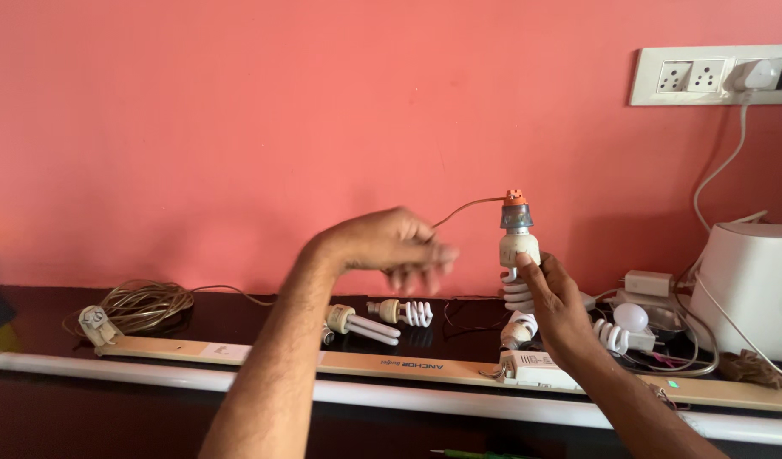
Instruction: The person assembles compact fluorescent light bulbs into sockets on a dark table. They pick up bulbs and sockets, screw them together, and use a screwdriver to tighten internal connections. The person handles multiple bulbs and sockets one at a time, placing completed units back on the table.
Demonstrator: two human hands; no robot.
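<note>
My right hand [554, 299] holds a white spiral lamp [518, 268] upright by its coiled tube, above the dark table. The lamp sits in a grey holder with an orange top [516, 209]. A thin wire [466, 206] runs left from that holder toward my left hand [397, 246]. My left hand hovers in the air, fingers loosely spread and blurred; whether it pinches the wire is unclear.
On the dark table [51, 399] lie a long white tube light [153, 372], a cream batten fitting [391, 365], two loose lamps [361, 323] [405, 312], a wire coil [140, 306] and a round bulb [631, 317]. A white appliance [752, 285] stands right, under a wall socket board [714, 75].
</note>
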